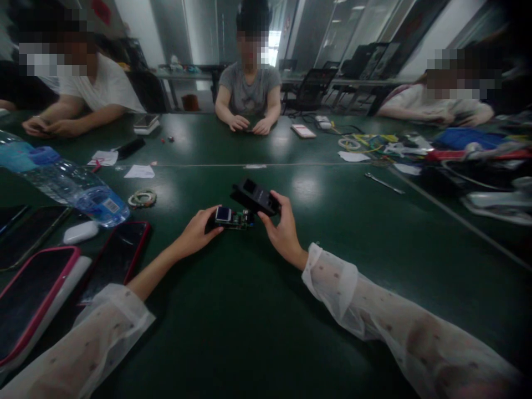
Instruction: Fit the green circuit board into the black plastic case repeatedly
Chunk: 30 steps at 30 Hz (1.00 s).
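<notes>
A green circuit board (238,219) with a small screen at its left end is pinched at that end by my left hand (198,234). My right hand (286,228) grips a black plastic housing (258,195) by its right end, tilted, just above and behind the board's right part. The housing has a square opening near its far left end. Both parts are held over the dark green table (233,310). Whether board and housing touch cannot be made out.
Left of my hands lie a beaded bracelet (142,198), a water bottle (89,194), a white case (81,232) and several phones. A wrench (384,183) and a heap of cables and tools (469,160) are at the right. Three people sit across the table.
</notes>
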Tool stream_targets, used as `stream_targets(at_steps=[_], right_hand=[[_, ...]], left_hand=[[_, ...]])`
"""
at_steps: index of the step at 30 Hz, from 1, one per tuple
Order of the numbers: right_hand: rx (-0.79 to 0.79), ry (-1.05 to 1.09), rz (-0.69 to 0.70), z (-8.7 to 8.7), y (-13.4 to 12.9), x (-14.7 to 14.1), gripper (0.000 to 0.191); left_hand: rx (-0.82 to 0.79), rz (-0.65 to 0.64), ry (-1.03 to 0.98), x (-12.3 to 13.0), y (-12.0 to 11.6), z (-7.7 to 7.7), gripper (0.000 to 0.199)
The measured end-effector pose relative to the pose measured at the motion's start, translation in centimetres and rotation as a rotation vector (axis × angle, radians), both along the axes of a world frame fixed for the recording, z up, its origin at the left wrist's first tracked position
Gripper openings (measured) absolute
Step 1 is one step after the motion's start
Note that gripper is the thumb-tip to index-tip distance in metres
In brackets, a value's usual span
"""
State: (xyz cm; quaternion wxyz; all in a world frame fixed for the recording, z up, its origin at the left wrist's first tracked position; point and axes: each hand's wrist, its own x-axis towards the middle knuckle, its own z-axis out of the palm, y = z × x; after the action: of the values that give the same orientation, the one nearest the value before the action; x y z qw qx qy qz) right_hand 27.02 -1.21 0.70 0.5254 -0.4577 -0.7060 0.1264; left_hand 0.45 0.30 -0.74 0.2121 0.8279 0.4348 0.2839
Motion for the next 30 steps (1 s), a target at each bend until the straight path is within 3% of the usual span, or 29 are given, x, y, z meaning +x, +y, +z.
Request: stream_targets(at_steps=[9, 15, 24, 30], right_hand=[[-0.015, -0.135, 0.241, 0.7, -0.5, -0.5, 0.053], [-0.032, -0.185, 0.306, 0.8, -0.3, -0.6, 0.054], [-0.077, -0.215, 0.341, 0.6, 0.1, -0.7, 0.052], [-0.206, -0.279, 0.399, -0.1, 0.4, -0.5, 0.054]], left_hand=[[0.026, -0.014, -0.002, -0.2, 0.2, -0.2, 0.056], [0.002, 0.014, -0.021, 0.0, 0.3, -0.4, 0.047], [-0.009, 0.021, -0.022, -0.1, 0.2, -0.4, 0.079], [-0.03, 0.036, -0.014, 0.0, -0.1, 0.0, 0.084]])
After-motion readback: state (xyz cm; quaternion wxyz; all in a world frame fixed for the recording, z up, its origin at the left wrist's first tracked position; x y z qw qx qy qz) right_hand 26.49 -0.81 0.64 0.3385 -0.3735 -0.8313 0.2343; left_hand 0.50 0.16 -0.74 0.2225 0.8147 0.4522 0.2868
